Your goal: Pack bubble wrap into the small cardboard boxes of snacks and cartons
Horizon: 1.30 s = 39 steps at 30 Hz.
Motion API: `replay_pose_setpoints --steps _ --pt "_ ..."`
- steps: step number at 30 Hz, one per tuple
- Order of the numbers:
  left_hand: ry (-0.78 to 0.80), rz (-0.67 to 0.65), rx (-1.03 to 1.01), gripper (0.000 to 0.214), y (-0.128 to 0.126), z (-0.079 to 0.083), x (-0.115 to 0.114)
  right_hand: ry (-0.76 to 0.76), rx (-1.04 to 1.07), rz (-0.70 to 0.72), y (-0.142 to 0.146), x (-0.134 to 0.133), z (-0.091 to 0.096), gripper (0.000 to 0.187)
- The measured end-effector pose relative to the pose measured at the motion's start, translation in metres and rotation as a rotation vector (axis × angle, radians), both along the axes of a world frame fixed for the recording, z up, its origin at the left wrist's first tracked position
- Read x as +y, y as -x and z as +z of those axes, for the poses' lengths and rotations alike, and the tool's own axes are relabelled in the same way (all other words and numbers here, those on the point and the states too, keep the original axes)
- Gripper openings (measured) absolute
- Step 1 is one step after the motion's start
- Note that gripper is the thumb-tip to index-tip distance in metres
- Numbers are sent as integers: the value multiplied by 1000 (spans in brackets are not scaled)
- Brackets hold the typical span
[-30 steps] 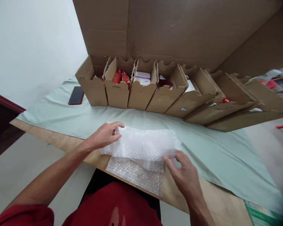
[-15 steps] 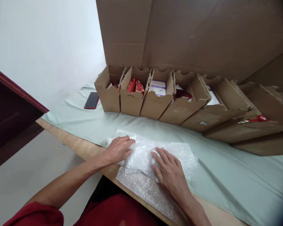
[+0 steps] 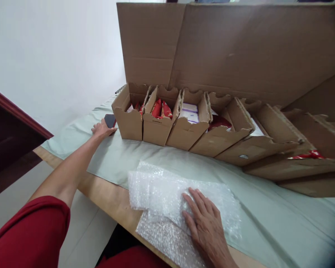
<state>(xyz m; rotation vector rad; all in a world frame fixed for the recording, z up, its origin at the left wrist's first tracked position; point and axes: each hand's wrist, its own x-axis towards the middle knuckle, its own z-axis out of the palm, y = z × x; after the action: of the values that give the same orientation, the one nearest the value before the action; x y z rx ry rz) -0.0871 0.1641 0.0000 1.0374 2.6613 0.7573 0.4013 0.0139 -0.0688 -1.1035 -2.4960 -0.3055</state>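
Observation:
My left hand [image 3: 102, 128] is stretched out to the far left. Its fingers and thumb close around the near end of a dark smartphone [image 3: 110, 120] with a red edge, beside the leftmost cardboard bin. My right hand [image 3: 205, 219] lies flat, fingers spread, on a sheet of clear bubble wrap [image 3: 164, 190]. The wrap is folded over in layers and hangs partly over the bare wooden strip at the table's front. Whether anything lies inside the folds I cannot tell.
A row of open cardboard bins [image 3: 156, 130] runs along the back, holding red packets [image 3: 166, 110] and white-and-purple packs [image 3: 189, 112]. Behind them stands a tall cardboard panel [image 3: 226, 52]. A pale green cloth [image 3: 111, 160] covers the table; its wooden edge [image 3: 106, 193] shows in front.
My left hand has left the bubble wrap and moved forward and left to the smartphone. My right hand stays on the wrap. The view has tipped slightly up.

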Motion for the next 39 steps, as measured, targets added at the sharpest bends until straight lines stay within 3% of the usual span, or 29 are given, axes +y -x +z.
replay_pose_setpoints --steps 4,8,11,14,17,20,23,26,32,39 --pt "33 41 -29 58 3 -1 11 -9 -27 -4 1 0 -1 37" --pt "-20 81 -117 60 8 21 -2 -13 -41 29 -2 3 9 36" --pt "-108 73 -217 75 7 40 -44 10 10 5 -6 2 30 37" --pt "-199 50 -306 83 -16 44 -108 60 201 -45 1 -5 56 37" --pt "-475 -46 -523 94 -69 32 -169 212 437 59 36 -18 76 36" --pt "-592 -149 -757 92 -139 17 -201 446 585 186 87 -34 84 51" --pt "-611 -219 -957 92 -199 8 -208 640 692 204 122 -44 83 68" --pt "-674 -197 -1175 78 -230 5 -206 675 795 111 123 -47 79 60" --pt "-825 -179 -1364 37 -241 8 -198 627 836 111 95 -55 67 58" --pt "-832 -11 -1447 24 -251 10 -201 686 935 146 94 -53 65 51"
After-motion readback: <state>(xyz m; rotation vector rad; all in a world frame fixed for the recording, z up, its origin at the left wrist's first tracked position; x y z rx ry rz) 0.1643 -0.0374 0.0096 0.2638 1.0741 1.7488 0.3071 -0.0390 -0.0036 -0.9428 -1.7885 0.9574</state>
